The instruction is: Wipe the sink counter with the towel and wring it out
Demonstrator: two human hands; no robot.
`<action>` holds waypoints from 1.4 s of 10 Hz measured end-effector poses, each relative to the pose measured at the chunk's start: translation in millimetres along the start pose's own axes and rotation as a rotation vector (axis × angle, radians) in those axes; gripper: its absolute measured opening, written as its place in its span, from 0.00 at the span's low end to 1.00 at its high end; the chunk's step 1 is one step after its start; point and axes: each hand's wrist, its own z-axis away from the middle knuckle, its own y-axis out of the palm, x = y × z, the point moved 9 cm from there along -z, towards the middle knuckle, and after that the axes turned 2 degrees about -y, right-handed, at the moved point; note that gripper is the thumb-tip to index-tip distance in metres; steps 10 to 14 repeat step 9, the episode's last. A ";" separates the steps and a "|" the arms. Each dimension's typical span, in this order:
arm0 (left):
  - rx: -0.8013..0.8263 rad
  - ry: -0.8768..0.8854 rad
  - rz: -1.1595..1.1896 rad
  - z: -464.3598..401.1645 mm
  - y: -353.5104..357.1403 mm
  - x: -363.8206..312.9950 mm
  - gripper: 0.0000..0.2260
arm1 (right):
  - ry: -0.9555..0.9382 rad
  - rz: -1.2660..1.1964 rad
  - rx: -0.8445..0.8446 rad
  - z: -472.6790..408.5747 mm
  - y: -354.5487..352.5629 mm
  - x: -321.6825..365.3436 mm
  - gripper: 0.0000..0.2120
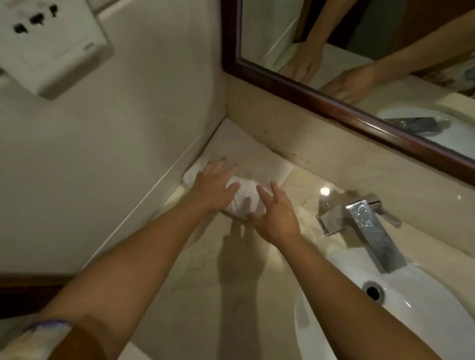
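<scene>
The white towel (244, 199) lies bunched on the marble counter (251, 267), near the far left corner where the side wall (118, 155) meets the backsplash under the mirror (384, 63). A flatter part of it spreads toward that corner, just beside the wall edge.

Both hands lie on the towel. The left hand (216, 182) presses down on its left part with the fingers spread and nearly straight, palm down. The right hand (277, 215) rests on the towel's right end, fingers spread and loosely bent over the cloth, the thumb toward the near edge; it does not pinch or clench the fabric. The two hands are close together but apart, with the raised middle of the towel showing between them.

To the right, along the back edge of the counter, stands a chrome faucet (369, 231), its spout reaching over the white sink (419, 325). A drain (373, 290) shows in the basin. A socket plate (43, 28) sits high on the side wall. The mirror reflects both hands and the faucet.
</scene>
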 end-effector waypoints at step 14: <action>0.210 -0.019 0.286 130.4 81.6 -41.6 0.11 | 0.104 -0.336 -0.274 199.0 -160.0 -115.4 0.24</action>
